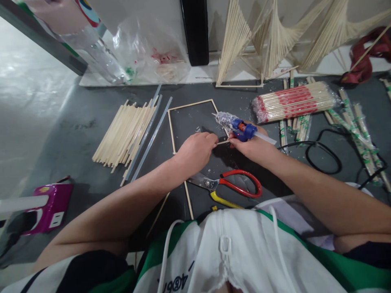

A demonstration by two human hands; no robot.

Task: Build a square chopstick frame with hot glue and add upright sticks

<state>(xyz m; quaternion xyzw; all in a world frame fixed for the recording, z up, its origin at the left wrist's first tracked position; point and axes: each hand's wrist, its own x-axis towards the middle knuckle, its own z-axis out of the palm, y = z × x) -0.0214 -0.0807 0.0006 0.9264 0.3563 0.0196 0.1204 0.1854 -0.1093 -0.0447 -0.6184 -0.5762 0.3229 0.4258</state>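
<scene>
A four-sided frame of thin wooden sticks lies flat in the middle of the dark table. Its far stick runs left to right, tipped a bit farther away at the right end. Its left stick runs from far to near.

The left hand has its fingertips pinched together on the frame's near stick. The right hand is closed around the blue glue gun, and its finger and thumb are also at the frame's near right corner. The gun sits over the frame's right side. Its messy white nose points left and a little far, and a clear stick pokes out of its back to the right and near, so its long line slants. A black cord runs off to the right.

Near the hands lie scissors with red and yellow handles, blades to the left. To the left are a pile of sticks and clear glue sticks. To the right is a pack of sticks with red print, beside thin packets with green print; the print is too blurry to read. Far away stand fan-shaped stick models. Near left is a bright pink socket box. The white and green shirt has dark marks, and I can read a 4.
</scene>
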